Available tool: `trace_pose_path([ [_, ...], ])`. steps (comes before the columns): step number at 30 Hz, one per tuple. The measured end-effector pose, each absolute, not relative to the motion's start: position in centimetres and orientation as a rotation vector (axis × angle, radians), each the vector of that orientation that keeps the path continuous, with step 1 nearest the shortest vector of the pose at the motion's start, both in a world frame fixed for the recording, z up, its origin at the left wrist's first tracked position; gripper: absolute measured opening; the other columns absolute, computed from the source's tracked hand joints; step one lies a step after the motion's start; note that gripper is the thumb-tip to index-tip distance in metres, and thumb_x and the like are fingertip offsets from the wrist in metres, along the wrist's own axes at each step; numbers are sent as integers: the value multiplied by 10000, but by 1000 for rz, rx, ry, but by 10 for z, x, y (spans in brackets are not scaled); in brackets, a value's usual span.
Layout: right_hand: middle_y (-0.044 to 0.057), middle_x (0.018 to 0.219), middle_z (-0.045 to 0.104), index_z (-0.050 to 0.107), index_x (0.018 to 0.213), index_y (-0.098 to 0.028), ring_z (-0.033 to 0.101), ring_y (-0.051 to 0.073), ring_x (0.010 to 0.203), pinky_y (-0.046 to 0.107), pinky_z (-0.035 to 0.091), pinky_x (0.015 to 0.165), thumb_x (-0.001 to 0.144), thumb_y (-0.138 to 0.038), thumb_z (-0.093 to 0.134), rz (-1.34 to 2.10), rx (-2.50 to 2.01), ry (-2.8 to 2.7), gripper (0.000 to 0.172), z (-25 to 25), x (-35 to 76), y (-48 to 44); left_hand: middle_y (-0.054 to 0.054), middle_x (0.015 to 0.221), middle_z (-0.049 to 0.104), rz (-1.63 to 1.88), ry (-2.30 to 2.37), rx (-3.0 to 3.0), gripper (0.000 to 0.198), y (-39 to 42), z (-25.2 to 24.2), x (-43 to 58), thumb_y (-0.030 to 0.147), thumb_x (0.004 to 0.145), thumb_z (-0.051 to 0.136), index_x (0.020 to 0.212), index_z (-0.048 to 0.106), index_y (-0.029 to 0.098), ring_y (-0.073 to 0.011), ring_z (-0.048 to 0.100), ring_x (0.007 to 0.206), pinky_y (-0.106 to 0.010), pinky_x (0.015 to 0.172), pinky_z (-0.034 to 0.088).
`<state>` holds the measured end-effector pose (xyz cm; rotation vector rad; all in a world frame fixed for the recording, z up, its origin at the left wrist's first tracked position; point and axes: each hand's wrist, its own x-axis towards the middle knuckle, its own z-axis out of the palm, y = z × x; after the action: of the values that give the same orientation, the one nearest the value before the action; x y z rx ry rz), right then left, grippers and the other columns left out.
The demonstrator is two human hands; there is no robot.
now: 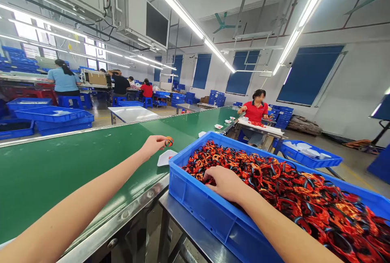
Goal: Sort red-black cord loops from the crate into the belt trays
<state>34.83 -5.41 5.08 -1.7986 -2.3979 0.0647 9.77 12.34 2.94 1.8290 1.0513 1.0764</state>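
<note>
My left hand [152,146] is held over the green conveyor belt [100,153], its fingertips pinching a small orange-and-black ring-shaped piece [169,141]. Just below it on the belt sits a white tray [164,158] with a bit of red in it, close against the blue bin's corner. My right hand [225,182] reaches over the near wall of the blue bin [201,202], fingers curled into a heap of red, orange and black ring-like pieces [280,186]. Its fingertips are partly hidden, and what they grip cannot be made out.
Several small white trays [218,126] line the belt's right edge farther off. A co-worker in a red shirt [256,112] sits at a table beyond the bin. A metal stand [195,222] bears the bin; another blue bin [310,155] stands at right.
</note>
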Motion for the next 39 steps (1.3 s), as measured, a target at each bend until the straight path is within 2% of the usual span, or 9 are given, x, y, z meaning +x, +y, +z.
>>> trace_pose_path([
  [3,25,926,686,675,882,-240,602,196,890,282,442,737,761,-295,569,106,-1811,-2382,170,50,348,-54,-6,582,589,962,1271,2028,216,135,9,81,335,705,687,611,626,150,-152,578,655,-273,637,466],
  [6,27,919,685,675,886,-239,601,197,892,282,443,752,766,-303,571,111,-1800,-2386,171,50,349,-54,4,668,601,857,1379,2183,206,138,-5,79,327,795,620,698,609,146,-126,564,641,-302,657,474],
  [10,32,916,682,668,894,-233,597,197,889,276,447,743,769,-314,573,96,-1795,-2395,176,49,349,-54,-57,807,643,919,1361,2365,118,128,5,94,222,760,589,818,673,162,-175,574,761,-322,754,448],
  [14,35,909,681,666,885,-228,599,194,868,270,446,723,772,-330,572,82,-1806,-2397,180,49,349,-54,-72,1023,616,1034,1126,2568,309,100,36,120,260,848,416,1049,638,186,-195,559,901,-321,848,418],
  [17,33,898,682,670,894,-232,600,192,852,267,443,708,767,-320,573,81,-1810,-2394,183,49,350,-54,-33,1062,612,856,795,2748,268,81,53,148,287,824,501,1043,647,242,-181,555,980,-280,887,405],
  [20,28,918,685,674,912,-233,594,194,871,274,438,732,771,-313,572,66,-1788,-2420,192,50,350,-54,-25,1103,614,574,534,2845,325,73,57,176,201,724,627,1040,659,269,-192,572,998,-268,868,421],
  [25,33,942,681,673,920,-232,595,195,890,274,436,726,786,-322,567,24,-1804,-2438,192,52,349,-55,-38,973,676,479,477,2776,303,79,50,201,66,632,657,887,697,225,-201,619,913,-272,822,447],
  [31,26,931,690,677,915,-236,605,187,864,267,440,715,772,-296,576,30,-1801,-2436,184,54,348,-55,-74,967,704,719,543,2422,298,81,51,191,252,775,577,1053,627,157,-191,655,872,-295,792,497],
  [39,26,930,690,682,911,-233,598,187,872,273,442,741,759,-293,583,30,-1783,-2429,191,53,349,-54,-104,999,705,742,410,2066,327,84,53,188,216,729,601,1046,586,135,-198,653,959,-337,862,506],
])
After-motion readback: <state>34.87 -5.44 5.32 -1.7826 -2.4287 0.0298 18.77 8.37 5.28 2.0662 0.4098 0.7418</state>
